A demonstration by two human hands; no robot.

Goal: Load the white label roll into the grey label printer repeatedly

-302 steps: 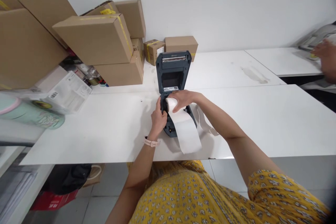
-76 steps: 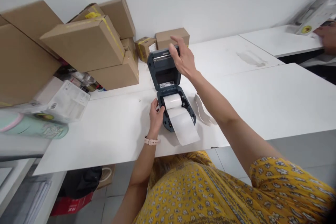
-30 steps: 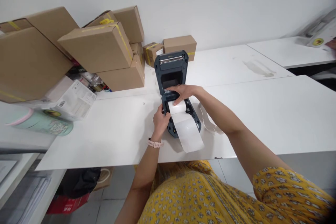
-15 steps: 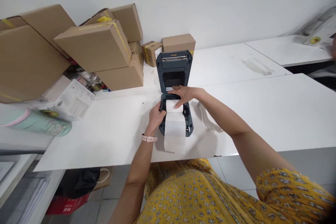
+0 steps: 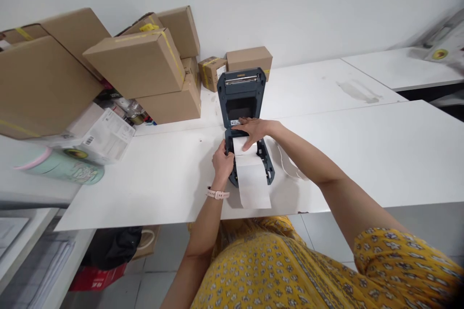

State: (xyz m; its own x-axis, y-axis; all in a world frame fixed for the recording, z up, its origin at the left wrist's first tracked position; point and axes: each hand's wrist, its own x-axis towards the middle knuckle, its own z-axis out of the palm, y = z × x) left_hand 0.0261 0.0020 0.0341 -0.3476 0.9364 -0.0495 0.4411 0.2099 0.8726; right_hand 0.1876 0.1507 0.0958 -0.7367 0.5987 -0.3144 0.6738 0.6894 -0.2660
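A dark blue-grey label printer (image 5: 242, 101) stands on the white table with its lid raised. A white paper roll (image 5: 239, 147) lies inside, and its loose strip (image 5: 253, 186) runs out over the printer's front toward the table edge. My left hand (image 5: 223, 161), with a pink band at the wrist, is closed on the printer's left side wall, thumb on the inner edge. My right hand (image 5: 253, 130) reaches across the back of the base with its fingers spread, the thumb resting on the roll.
Cardboard boxes (image 5: 134, 65) are piled at the back left, with two smaller ones behind the printer. A white box (image 5: 108, 137) and a mint green bottle (image 5: 78, 169) stand at the left. A curled paper strip (image 5: 286, 161) lies right of the printer.
The printer's base has turned a little, its front end swinging right together with the paper strip. My left hand has moved right along with it. My right hand stays over the roll.
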